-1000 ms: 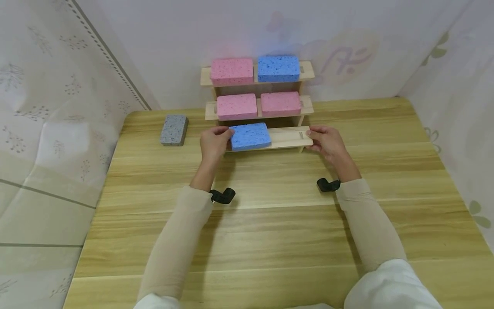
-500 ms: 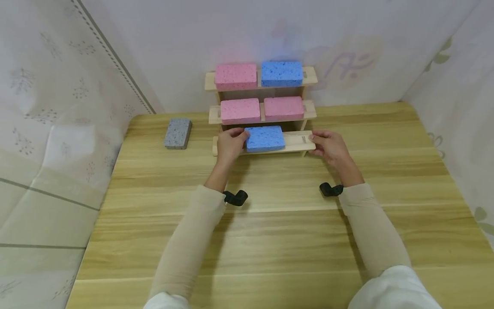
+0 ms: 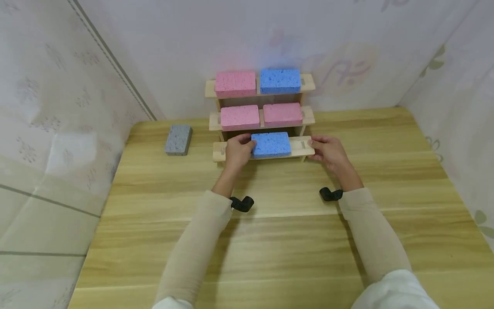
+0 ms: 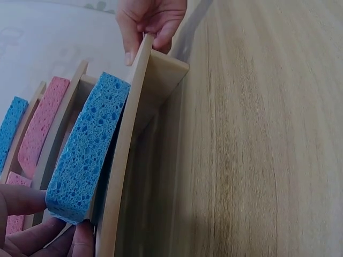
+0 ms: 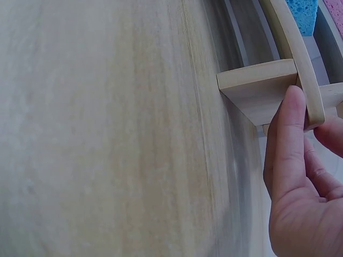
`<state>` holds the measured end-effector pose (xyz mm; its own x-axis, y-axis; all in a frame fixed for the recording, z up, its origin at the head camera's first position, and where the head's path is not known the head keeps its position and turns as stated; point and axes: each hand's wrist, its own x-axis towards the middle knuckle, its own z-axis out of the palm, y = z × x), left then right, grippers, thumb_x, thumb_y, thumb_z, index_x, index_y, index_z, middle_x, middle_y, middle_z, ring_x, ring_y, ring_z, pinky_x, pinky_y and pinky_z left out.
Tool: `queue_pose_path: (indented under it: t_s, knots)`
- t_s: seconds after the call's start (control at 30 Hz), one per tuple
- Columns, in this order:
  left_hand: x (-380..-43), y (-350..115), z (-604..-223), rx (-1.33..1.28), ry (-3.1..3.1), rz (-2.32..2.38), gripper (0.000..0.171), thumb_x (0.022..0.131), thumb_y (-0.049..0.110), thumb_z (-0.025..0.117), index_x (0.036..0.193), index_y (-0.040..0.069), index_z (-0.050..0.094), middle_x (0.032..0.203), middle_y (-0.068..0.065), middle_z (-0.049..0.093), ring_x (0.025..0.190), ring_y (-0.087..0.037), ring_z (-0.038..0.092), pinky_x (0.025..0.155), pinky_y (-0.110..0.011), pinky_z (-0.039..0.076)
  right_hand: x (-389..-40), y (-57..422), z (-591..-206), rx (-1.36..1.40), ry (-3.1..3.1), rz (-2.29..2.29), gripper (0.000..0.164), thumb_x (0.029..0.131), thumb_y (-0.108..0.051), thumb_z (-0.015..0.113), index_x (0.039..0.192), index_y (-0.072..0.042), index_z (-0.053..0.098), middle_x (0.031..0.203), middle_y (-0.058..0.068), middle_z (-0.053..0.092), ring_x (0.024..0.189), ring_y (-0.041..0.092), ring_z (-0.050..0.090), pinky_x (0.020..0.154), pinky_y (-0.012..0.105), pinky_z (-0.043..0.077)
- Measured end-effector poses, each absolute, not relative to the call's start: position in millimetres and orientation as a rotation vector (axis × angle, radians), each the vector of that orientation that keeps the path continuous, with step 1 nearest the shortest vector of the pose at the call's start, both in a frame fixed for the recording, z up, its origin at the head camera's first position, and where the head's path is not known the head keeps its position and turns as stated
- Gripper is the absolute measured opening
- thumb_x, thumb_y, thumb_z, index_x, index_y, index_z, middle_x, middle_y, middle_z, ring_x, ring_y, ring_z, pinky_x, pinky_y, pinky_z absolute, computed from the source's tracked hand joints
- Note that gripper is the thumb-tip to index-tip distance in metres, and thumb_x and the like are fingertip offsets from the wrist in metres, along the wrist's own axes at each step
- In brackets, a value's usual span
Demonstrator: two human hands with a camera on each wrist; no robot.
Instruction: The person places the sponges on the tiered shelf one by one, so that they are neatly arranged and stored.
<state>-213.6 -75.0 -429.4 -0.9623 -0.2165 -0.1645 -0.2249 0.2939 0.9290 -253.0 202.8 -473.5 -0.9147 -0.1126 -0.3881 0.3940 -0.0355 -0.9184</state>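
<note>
A three-tier wooden stepped shelf [image 3: 302,147] stands at the back of the table. In the head view, my left hand [image 3: 237,153] grips the left end of a blue sponge [image 3: 272,144] over the middle of the lowest tier. The left wrist view shows my thumb on one side of this sponge and fingers on the other, with a dark gap between part of it and the board's front edge. My right hand [image 3: 329,151] pinches the right end of that lowest board, thumb above and fingers below, as the right wrist view also shows.
On the top tier are a pink sponge [image 3: 235,83] and another blue sponge [image 3: 280,80]. Two pink sponges, left [image 3: 240,116] and right [image 3: 283,113], lie on the middle tier. A grey sponge [image 3: 179,140] lies on the table [image 3: 285,249] left of the shelf. A patterned wall rises behind.
My left hand has moved the blue sponge rightward along the lowest tier, from its left end to about the middle. The right hand has kept its hold on the board's right end.
</note>
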Motion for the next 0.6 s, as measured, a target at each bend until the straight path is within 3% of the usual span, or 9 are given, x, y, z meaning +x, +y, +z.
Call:
queue_pose_path:
  t_s: [0.6]
  knots:
    - [-216, -60, -430, -0.368, 2.578, 1.776, 0.032, 0.093, 0.014, 0.065, 0.122, 0.001, 0.066, 0.117, -0.013, 0.067, 0.108, -0.021, 0.060, 0.092, -0.034, 0.053, -253, 202, -477, 0.315, 1.908, -2.019, 0.045, 0.096, -0.018, 0.063, 0.136, 0.001, 0.051, 0.110, 0.008, 0.057, 0.077, 0.012, 0.066, 0.064, 0.025, 0.059]
